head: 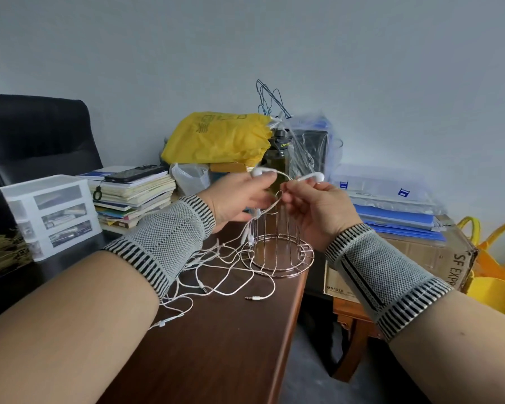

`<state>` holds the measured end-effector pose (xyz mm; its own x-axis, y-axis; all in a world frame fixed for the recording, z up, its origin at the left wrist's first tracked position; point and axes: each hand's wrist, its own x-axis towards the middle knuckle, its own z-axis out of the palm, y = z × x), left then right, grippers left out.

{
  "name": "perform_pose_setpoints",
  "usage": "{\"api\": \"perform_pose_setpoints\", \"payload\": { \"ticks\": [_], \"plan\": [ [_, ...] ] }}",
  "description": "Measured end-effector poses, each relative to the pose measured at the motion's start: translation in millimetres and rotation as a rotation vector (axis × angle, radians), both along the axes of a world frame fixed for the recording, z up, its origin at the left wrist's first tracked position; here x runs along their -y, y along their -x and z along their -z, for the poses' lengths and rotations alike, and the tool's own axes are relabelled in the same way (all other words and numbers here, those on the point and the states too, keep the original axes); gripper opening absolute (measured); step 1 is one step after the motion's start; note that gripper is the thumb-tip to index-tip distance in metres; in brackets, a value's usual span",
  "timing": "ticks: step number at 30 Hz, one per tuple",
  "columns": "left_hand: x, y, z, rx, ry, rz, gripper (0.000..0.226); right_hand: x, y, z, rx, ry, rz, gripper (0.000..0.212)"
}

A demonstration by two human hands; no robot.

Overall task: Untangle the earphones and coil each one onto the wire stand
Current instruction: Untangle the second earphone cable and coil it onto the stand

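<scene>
Above the wire stand (280, 258) my left hand (239, 199) pinches one white earbud (261, 171) and my right hand (318, 208) pinches another earbud (311, 177). A short cable runs between the two buds, and from my hands more cable hangs down beside the stand. A tangle of white earphone cables (216, 275) lies on the dark wooden table (216, 345), to the left of the stand. One jack plug (254, 298) lies in front of the stand. An inline remote (165, 321) lies nearer me.
Behind the stand sit a yellow plastic bag (216, 138), a dark bottle (279, 158), a stack of books (134, 196) with a phone (134, 173) on top and white drawers (53, 214). A cardboard box (405, 266) and yellow tote (493, 272) stand right of the table edge.
</scene>
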<state>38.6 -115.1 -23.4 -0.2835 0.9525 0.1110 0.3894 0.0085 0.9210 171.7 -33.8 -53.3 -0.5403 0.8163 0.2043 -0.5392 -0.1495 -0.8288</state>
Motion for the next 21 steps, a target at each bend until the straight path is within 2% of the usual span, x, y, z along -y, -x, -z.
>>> {"api": "perform_pose_setpoints", "payload": {
  "ticks": [3, 6, 8, 12, 15, 18, 21],
  "plan": [
    [1, 6, 10, -0.09, 0.138, -0.015, 0.052, -7, -11, -6, -0.05, 0.07, 0.104, 0.008],
    [0, 9, 12, -0.044, 0.12, -0.044, 0.058, -9, -18, -6, -0.038, 0.138, 0.189, 0.021],
    [-1, 8, 10, -0.035, 0.114, -0.042, 0.05, -10, -20, -4, 0.002, 0.121, 0.232, 0.026],
    [-5, 6, 8, -0.136, 0.106, -0.011, 0.006, -13, -20, 0, 0.061, 0.091, 0.303, 0.02],
    [-7, 10, 8, -0.209, 0.131, 0.001, 0.015, -17, -22, 1, 0.084, 0.074, 0.365, 0.015],
    [-5, 12, 10, -0.256, 0.156, 0.001, 0.008, -21, -23, 1, 0.085, 0.068, 0.428, 0.022],
    [-6, 15, 11, -0.274, 0.141, -0.017, 0.022, -25, -26, 3, 0.14, 0.044, 0.47, 0.024]
  ]
}}
